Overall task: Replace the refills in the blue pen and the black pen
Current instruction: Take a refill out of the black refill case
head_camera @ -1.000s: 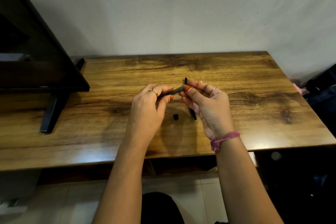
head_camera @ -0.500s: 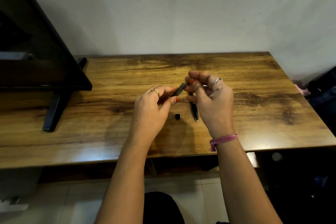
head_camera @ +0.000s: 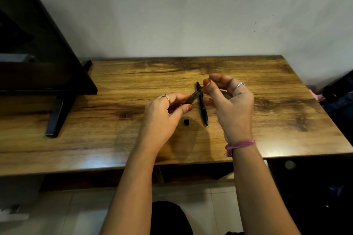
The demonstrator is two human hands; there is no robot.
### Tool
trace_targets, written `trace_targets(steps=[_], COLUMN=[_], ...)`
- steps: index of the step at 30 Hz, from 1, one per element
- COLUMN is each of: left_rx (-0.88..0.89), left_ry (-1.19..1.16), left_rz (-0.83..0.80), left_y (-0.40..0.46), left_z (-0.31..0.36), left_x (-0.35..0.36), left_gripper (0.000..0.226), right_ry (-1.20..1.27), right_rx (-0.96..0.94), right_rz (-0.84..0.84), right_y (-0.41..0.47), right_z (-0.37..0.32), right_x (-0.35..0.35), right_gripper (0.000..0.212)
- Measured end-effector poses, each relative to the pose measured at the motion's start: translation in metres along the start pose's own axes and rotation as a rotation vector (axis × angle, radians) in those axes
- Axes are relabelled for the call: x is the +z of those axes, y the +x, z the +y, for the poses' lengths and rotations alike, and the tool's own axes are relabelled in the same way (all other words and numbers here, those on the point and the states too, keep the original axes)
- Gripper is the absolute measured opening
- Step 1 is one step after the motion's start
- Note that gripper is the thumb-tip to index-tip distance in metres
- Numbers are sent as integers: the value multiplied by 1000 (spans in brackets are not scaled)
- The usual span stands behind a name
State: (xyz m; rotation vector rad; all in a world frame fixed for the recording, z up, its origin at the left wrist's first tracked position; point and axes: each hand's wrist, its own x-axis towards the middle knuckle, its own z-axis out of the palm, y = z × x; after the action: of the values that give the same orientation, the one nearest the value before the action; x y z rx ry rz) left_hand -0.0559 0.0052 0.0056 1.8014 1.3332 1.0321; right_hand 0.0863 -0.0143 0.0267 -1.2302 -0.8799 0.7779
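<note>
Pen parts over wooden desk

Wooden desk (head_camera: 248, 120) against a plain wall (head_camera: 172, 15), tiled floor (head_camera: 66, 212) below. Left hand (head_camera: 162, 116) pinches a dark pen barrel (head_camera: 193, 97). Right hand (head_camera: 229, 105) has fingers curled; whether it holds anything, cannot tell. Black pen (head_camera: 202, 108) lies between the hands, small black cap (head_camera: 186, 121) just right of the left thumb. Monitor (head_camera: 38, 59) far left.

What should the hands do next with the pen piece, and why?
Probably bring the right hand back to the dark barrel that the left hand grips, to pull or feed its refill. The right hand's fingers sit just past the barrel's open end; whether they pinch anything is unclear. A whole pen and a small black cap wait on the table.
</note>
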Motion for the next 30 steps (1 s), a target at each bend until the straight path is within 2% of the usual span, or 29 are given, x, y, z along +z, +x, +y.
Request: trace_targets(steps=[18, 25, 30], left_rx=[-55, -85, -135], left_ry=[-117, -379, -446], left_rz=[-81, -177, -170], left_y=[-1, -3, -2], left_z=[-1, 2, 2], left_x=[-2, 3, 6], left_gripper=[27, 45, 37], right_ry=[-72, -14, 47], right_rx=[-82, -67, -27], right_rz=[-109, -135, -123], right_y=[1, -1, -1], right_z=[4, 4, 3], right_x=[-5, -1, 0], right_gripper=[22, 21, 19])
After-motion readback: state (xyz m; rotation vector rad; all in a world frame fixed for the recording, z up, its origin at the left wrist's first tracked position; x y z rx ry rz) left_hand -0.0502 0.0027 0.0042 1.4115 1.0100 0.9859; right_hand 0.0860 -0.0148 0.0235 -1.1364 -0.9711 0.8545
